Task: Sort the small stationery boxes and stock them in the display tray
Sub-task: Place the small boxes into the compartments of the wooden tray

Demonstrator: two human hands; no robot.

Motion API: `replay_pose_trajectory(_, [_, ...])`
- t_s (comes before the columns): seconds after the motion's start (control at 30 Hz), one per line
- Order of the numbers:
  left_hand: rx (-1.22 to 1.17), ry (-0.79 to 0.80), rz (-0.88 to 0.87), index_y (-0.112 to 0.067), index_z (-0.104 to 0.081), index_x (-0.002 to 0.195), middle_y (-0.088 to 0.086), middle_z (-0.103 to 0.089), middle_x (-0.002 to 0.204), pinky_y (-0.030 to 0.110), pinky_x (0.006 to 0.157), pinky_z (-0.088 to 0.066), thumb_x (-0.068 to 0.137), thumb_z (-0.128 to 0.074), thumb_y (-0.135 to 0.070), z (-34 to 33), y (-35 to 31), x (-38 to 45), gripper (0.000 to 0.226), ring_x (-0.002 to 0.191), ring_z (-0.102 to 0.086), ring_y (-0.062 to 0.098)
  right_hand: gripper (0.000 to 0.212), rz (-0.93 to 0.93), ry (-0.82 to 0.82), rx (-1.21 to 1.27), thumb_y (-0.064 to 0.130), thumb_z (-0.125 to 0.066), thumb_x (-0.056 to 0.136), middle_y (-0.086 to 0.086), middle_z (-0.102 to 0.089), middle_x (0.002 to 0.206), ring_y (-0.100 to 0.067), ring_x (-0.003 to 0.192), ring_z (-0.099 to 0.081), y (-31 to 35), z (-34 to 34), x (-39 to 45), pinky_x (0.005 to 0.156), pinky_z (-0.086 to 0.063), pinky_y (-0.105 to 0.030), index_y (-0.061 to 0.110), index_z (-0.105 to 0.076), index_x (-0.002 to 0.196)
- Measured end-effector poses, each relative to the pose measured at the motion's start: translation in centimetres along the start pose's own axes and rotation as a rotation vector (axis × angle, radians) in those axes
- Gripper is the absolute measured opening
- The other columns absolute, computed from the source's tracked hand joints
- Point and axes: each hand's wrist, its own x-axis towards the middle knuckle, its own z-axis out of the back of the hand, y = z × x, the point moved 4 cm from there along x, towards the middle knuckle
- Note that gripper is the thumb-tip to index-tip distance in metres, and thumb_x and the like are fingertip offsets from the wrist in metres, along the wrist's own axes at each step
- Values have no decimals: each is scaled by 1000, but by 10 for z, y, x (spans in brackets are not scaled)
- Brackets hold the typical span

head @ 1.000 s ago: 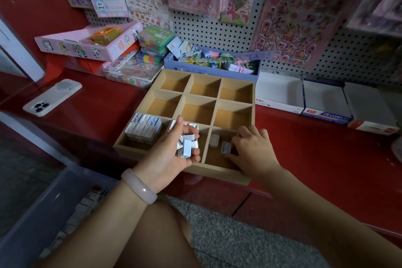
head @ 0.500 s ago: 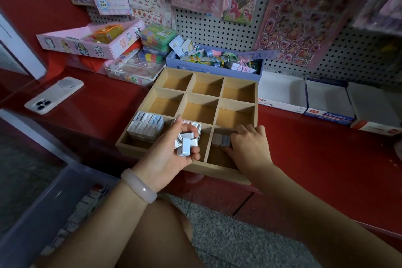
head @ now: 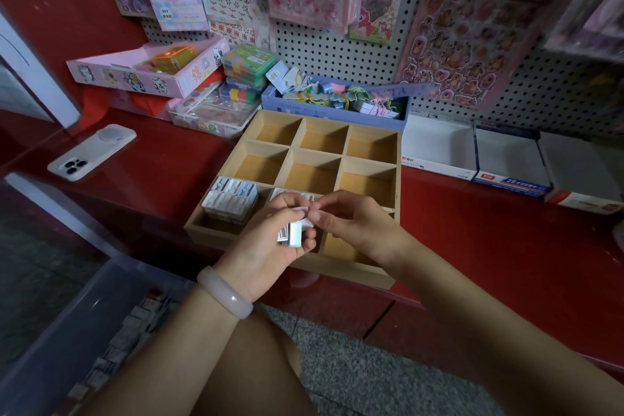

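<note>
My left hand grips a clutch of small white stationery boxes above the front edge of the wooden display tray. My right hand pinches the top box of that clutch with thumb and forefinger. A stacked batch of boxes fills the tray's front-left compartment.

Display tray sits mid-frame on the bench, small boxes packed in its lower-left compartment. Phone lies at left. Behind the tray, a box of clips; bin on the floor, lower left.
</note>
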Motion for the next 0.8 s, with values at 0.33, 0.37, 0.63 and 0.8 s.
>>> replay_pose_trajectory(0.33, [185, -20, -71, -11, -54, 111, 12, -53, 92, 22, 49, -43, 92, -37, 8, 3, 2, 5, 32, 59, -50, 16, 19, 61, 28, -34, 13, -62, 89, 1, -64, 94, 8, 73, -56, -1, -1, 1, 65, -43, -8, 10, -66, 107])
replay_pose_trajectory(0.37, [203, -17, -71, -13, -55, 112, 11, -53, 91, 23, 49, -43, 92, -38, 9, 4, 2, 5, 34, 60, -50, 17, 17, 58, 26, -26, 12, -62, 89, 2, -64, 92, 8, 71, -56, -1, 0, 1, 63, -42, -8, 9, -66, 104])
replay_pose_trajectory(0.63, [290, 23, -96, -16, -56, 114, 9, -56, 98, 23, 50, -43, 90, -40, 11, 0, 6, 3, 39, 58, -52, 15, 19, 7, -23, 54, 11, -67, 84, -3, -62, 93, -7, 86, -58, -6, 7, -6, 79, -46, -18, 7, -59, 101])
replay_pose_trajectory(0.8, [310, -3, -87, -20, -70, 89, 0, -65, 73, 22, 50, -43, 94, -43, 4, 2, 9, 6, 36, 57, -52, 14, 22, 190, -163, -173, 4, -67, 82, 1, -64, 95, -8, 87, -61, -2, 16, -10, 76, -52, -23, 12, -53, 97])
